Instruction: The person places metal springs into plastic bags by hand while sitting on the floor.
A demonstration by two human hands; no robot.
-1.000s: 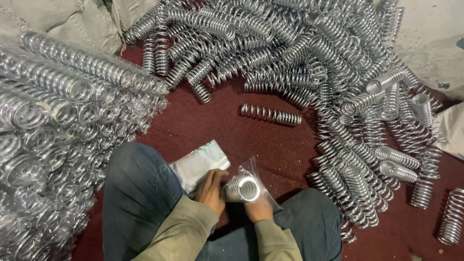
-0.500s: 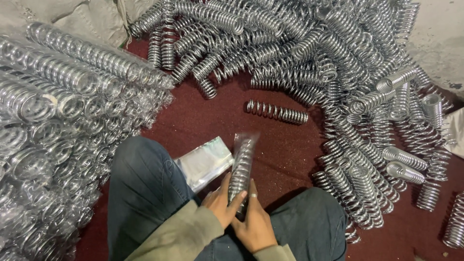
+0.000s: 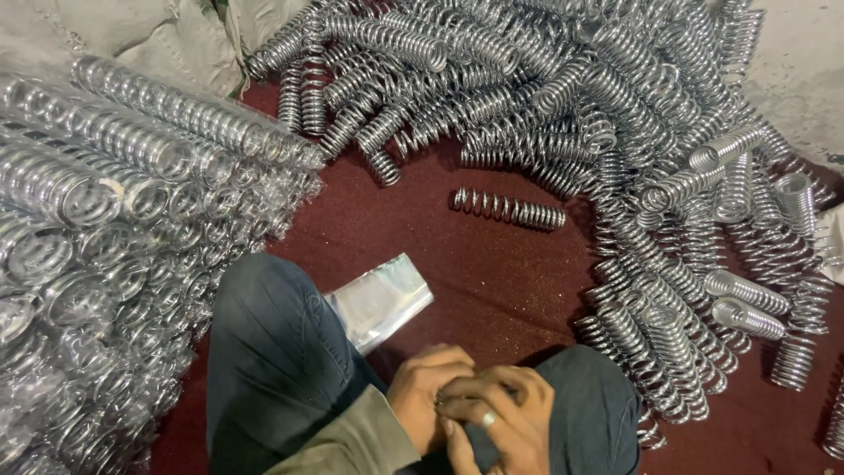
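My left hand (image 3: 424,393) and my right hand (image 3: 503,413) are pressed together low in the head view, between my two knees in dark trousers (image 3: 272,352). The fingers of both are curled closed, and the right hand wears a ring. The plastic-sleeved spring seen a moment ago is hidden under them; only a sliver shows between the fingertips. A flat stack of clear plastic sleeves (image 3: 380,299) lies on the red floor (image 3: 492,273) just beyond my left knee. One bare metal spring (image 3: 510,209) lies alone farther out.
A big heap of bare metal coil springs (image 3: 615,114) curves across the top and down the right side. On the left rises a pile of springs wrapped in clear plastic (image 3: 105,193). Pale sacking (image 3: 97,31) lies at the top left.
The bagged spring stood upright between my hands half a second ago; now both hands have closed over it and drawn nearer my lap, hiding it.
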